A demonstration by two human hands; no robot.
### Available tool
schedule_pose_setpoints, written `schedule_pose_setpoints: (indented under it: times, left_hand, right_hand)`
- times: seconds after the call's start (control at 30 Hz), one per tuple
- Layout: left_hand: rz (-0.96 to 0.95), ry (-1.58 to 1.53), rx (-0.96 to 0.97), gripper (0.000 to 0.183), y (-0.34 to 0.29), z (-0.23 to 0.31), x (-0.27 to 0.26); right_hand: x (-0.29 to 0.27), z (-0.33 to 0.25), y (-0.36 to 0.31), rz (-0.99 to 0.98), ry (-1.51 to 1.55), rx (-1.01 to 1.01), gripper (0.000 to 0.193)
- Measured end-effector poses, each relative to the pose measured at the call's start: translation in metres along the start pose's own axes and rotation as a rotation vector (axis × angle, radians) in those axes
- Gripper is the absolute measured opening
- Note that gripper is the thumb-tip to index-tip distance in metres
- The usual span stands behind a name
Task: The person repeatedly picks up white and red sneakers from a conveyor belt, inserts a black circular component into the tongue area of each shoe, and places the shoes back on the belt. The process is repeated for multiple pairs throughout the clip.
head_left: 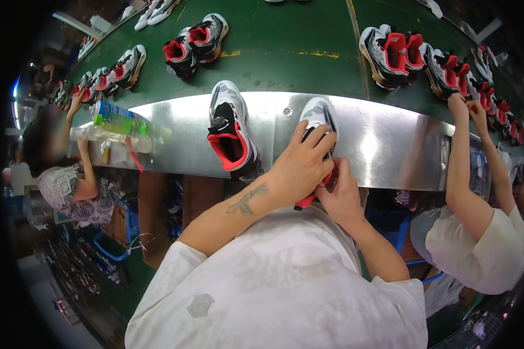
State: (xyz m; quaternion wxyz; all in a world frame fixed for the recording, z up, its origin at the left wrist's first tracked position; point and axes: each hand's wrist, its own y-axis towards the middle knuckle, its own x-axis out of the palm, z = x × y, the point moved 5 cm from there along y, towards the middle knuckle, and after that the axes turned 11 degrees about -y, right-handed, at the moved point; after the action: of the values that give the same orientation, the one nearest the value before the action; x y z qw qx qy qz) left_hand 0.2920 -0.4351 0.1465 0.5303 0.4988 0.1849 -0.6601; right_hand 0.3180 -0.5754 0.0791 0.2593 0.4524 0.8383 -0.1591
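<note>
Plainly, we have one shoe (318, 111) in both hands, at the near edge of the steel table (384, 145), right in front of our body. Its pale toe points away from us, and its long axis runs nearly straight out from our chest, with the red-lined heel end nearest our shirt (273, 273). We see the toe over the steel, but cannot tell whether the sole rests on it.

Our left hand (305, 152) is closed over the upper, its fingers bent across the front and side of the shoe. Our right hand (340, 195) is closed at the red collar, lower and nearer to us; what its fingertips pinch is hidden.

Just to the left, apart from our hands, a second shoe (248, 136) stands on the steel. Its toe also points away from us, leaning slightly left, so its long axis runs roughly alongside the held one, red opening toward us.

Beyond the steel, on the green surface (279, 64), we see a pair at the left (198, 43) and a pair at the right (393, 55). Plastic bottles (128, 123) lie far left on the table.
</note>
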Motion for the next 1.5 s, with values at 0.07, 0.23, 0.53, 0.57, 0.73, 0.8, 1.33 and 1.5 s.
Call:
schedule_pose_setpoints:
  times: [0.07, 0.23, 0.53, 0.57, 0.73, 0.8, 1.33, 1.5]
  left_hand:
    - [0.098, -0.135, 0.017, 0.044, -0.003, -0.007, -0.006]
    - [0.637, -0.525, -0.312, 0.089, -0.045, -0.018, -0.003]
    - [0.694, -0.537, -0.614, 0.05, -0.056, -0.035, 0.028]
    - [0.681, -0.522, -0.61, 0.04, -0.056, -0.036, 0.029]
    - [0.649, -0.471, -0.569, 0.031, -0.055, -0.029, 0.018]
    - [0.674, -0.457, -0.534, 0.023, -0.05, -0.026, 0.012]
    - [0.632, -0.463, -0.576, 0.032, -0.047, -0.02, 0.016]
    - [0.469, -0.486, -0.608, 0.037, -0.042, -0.024, 0.015]
  right_hand:
    - [-0.008, -0.01, -0.005, -0.091, 0.047, 0.031, 0.034]
    - [-0.054, -0.043, 0.016, -0.273, -0.276, -0.159, 0.025]
    - [-0.025, -0.091, 0.078, -0.539, -0.864, -0.452, 0.024]
    - [-0.019, -0.085, 0.08, -0.59, -1.026, -0.351, 0.027]
    - [-0.027, -0.086, 0.065, -0.193, -0.82, -0.755, 0.044]
    - [-0.043, -0.095, 0.069, -0.167, -0.701, -0.911, 0.042]
    - [-0.047, -0.089, 0.06, -0.139, -0.586, -0.764, 0.035]
    - [-0.034, -0.072, 0.06, -0.278, -0.71, -0.488, 0.037]
